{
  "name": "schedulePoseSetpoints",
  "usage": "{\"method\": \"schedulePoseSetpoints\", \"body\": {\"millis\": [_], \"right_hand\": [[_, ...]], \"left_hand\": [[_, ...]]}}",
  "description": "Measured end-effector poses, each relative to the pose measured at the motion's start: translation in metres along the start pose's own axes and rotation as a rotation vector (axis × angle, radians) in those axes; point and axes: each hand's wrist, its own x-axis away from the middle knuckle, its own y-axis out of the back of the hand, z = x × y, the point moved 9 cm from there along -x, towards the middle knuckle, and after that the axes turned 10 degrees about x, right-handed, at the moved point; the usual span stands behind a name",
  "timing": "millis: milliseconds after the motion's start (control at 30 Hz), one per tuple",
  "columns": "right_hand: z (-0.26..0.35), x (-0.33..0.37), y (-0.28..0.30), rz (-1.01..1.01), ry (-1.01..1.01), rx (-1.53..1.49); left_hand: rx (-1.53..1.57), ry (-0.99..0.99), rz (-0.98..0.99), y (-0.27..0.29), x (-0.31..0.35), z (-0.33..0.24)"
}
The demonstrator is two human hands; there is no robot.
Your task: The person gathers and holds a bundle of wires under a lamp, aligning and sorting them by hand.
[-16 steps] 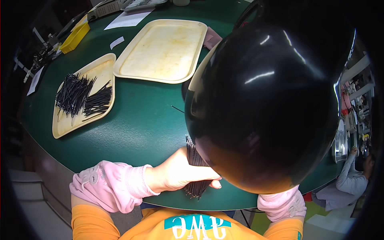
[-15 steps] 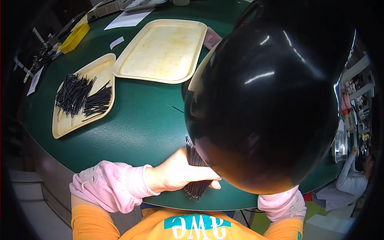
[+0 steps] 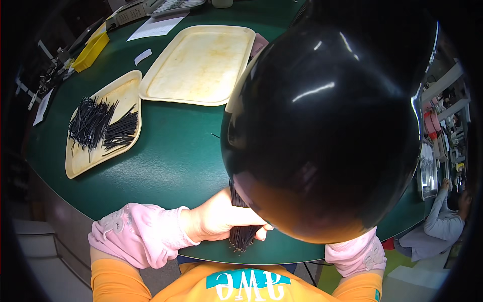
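Near the table's front edge, my left hand (image 3: 221, 217) is closed around a bundle of thin black wires (image 3: 243, 236). The bundle stands out above and below my fingers, its lower ends showing small light tips. A large glossy black dome (image 3: 322, 141), like a lamp hood, covers the middle and right of the view. It hides my right hand; only the pink sleeve cuff (image 3: 357, 251) of that arm shows below it. On the left, a cream tray (image 3: 83, 163) carries two heaps of similar black wires (image 3: 93, 123).
A larger cream tray (image 3: 201, 65) with a stained surface lies farther back on the green table (image 3: 171, 161). A yellow bin (image 3: 91, 53) and papers (image 3: 157, 26) are at the far left. One loose wire end (image 3: 216, 135) pokes out beside the dome. Another person (image 3: 443, 221) sits at the right.
The view has shifted slightly, so the dome sits a little farther left and covers more of the loose wire. My left hand still grips the bundle, slightly farther left.
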Motion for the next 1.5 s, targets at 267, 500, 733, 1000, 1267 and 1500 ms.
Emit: {"method": "schedulePoseSetpoints", "body": {"millis": [267,500,733,1000,1267,1500], "right_hand": [[-0.009,0.0,0.0,0.009,-0.05,0.022],[-0.011,0.0,-0.001,0.012,-0.063,0.019],[-0.013,-0.001,-0.001,0.007,-0.068,0.021],[-0.015,-0.001,-0.001,0.004,-0.075,0.03],[-0.009,0.0,0.001,-0.012,-0.045,0.007],[0.001,-0.002,0.007,-0.033,0.017,-0.024]], "left_hand": [[-0.193,-0.055,-0.038,0.0,0.0,-0.005],[-0.163,-0.087,-0.024,-0.002,0.002,-0.008],[-0.118,-0.106,-0.023,-0.003,0.002,-0.01],[-0.121,-0.011,-0.04,-0.002,0.002,-0.005],[-0.05,-0.057,0.01,-0.005,0.0,-0.004],[-0.145,-0.045,-0.002,-0.003,0.002,-0.006]]}}
